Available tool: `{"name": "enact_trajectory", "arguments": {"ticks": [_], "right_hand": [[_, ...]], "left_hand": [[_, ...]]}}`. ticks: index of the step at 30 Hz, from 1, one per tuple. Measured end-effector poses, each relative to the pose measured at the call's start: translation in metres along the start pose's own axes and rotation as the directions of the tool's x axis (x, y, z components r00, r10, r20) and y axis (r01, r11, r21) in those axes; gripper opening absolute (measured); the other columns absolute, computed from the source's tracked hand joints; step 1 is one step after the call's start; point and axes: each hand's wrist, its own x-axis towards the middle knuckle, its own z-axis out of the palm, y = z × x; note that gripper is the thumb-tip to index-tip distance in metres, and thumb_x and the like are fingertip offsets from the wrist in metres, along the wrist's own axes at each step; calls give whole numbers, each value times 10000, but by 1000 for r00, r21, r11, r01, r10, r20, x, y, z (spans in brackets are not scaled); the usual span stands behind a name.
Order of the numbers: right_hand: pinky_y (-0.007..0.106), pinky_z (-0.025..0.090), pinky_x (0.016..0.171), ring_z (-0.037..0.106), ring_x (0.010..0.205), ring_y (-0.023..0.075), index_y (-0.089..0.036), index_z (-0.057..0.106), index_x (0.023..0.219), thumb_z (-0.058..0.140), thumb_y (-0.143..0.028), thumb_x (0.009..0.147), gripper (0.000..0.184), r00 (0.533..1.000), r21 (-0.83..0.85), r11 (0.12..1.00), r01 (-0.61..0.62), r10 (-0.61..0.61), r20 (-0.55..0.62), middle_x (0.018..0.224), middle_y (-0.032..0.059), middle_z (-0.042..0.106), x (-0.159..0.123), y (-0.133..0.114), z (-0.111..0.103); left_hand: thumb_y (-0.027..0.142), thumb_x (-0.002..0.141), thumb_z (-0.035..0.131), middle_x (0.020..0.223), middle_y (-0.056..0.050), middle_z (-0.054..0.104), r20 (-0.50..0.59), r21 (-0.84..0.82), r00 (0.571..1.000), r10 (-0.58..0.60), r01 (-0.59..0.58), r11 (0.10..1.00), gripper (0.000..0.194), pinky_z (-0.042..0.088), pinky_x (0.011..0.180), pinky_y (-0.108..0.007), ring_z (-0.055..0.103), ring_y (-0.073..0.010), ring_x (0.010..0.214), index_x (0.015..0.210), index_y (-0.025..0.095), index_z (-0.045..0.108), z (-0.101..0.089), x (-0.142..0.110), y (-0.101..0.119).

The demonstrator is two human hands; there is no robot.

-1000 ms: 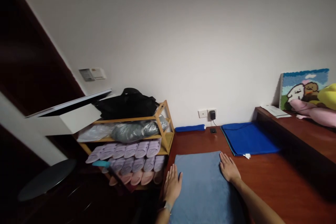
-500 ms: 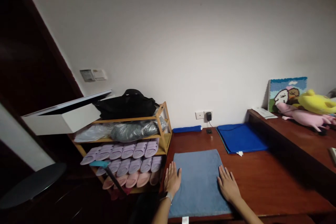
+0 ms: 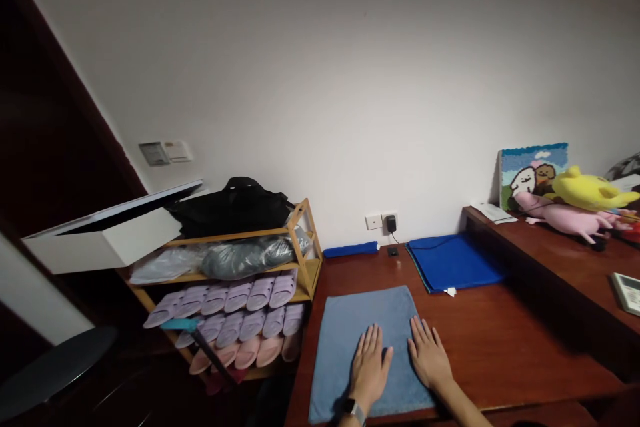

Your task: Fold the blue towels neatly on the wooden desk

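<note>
A grey-blue towel lies spread flat on the reddish-brown wooden table. My left hand rests palm down on the towel's middle, fingers stretched out and the thumb apart; a watch is on that wrist. Along the towel's right edge lies my right hand, also palm down with its fingers extended. Neither hand grips anything. Farther back on the table sit a folded bright blue cloth with a white tag and a narrow rolled or folded blue cloth by the wall.
Left of the table stands a wooden rack with slippers, plastic-wrapped items, a black bag and a white box. A plugged-in adapter is on the wall. Plush toys lie on a raised ledge at right.
My left hand has moved right from the towel's left edge onto its middle. The right hand stays at the right edge. The view has shifted slightly.
</note>
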Motion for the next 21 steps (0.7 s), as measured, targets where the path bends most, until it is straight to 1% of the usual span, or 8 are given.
{"name": "enact_trajectory", "arguments": {"ticks": [1,3,6,8,11,16,18,21], "right_hand": [[502,179,1326,243,1614,261,-175,358,1651,227,-430,1032,681,1000,3,1000,-5,5,1,1715,34,305,0,0,1],[523,173,1327,242,1615,270,-179,368,1648,239,-420,1029,677,1000,13,1000,-8,8,-6,1715,36,307,1,0,3],[552,158,1326,238,1616,282,-198,385,1644,256,-422,1027,668,1000,14,1000,1,-1,-23,1712,38,322,2,2,9],[556,148,1325,239,1616,285,-205,387,1643,264,-424,1029,663,1000,3,1000,7,-7,-26,1712,43,324,3,4,12],[552,141,1324,241,1615,287,-188,372,1647,261,-414,1035,662,1000,-43,999,7,-8,-7,1720,50,305,9,2,7],[545,163,1316,253,1611,297,-161,393,1635,277,-359,1031,646,1000,-83,997,-3,5,26,1711,67,331,17,-7,-16],[546,172,1318,250,1612,295,-168,398,1633,277,-374,1035,644,1000,-60,998,3,-3,7,1710,58,328,8,-9,-17],[536,180,1326,230,1618,278,-214,374,1645,250,-458,1053,652,998,-2,999,47,-47,-40,1720,9,285,-17,-8,-4]], "left_hand": [[504,1083,253,1688,-102,382,0,23,999,-45,45,999,655,331,1299,-522,343,-286,1579,1635,180,393,-1,-6,-10],[505,1073,273,1683,-93,390,-18,78,990,-139,140,987,651,325,1300,-535,349,-295,1575,1629,195,412,-4,-22,-42],[505,1060,294,1688,-61,381,-61,141,955,-290,295,945,650,319,1305,-514,344,-278,1577,1632,220,409,-10,-49,-93],[486,1053,308,1698,-55,352,-58,165,936,-347,351,922,653,312,1308,-491,324,-268,1583,1637,210,401,-12,-62,-115],[447,1056,289,1712,-74,303,-29,185,933,-359,358,915,659,289,1314,-460,289,-255,1594,1636,152,391,-17,-66,-121],[451,1068,265,1710,-113,307,-22,207,929,-371,367,907,665,272,1315,-468,305,-257,1592,1631,120,388,-30,-49,-106],[430,1064,285,1704,-106,330,-36,211,928,-370,369,905,641,281,1310,-477,318,-259,1589,1627,148,408,-29,-45,-106],[406,1046,324,1693,-73,371,-67,213,930,-361,367,906,615,307,1299,-474,350,-261,1576,1615,204,444,-22,-47,-116]]}}
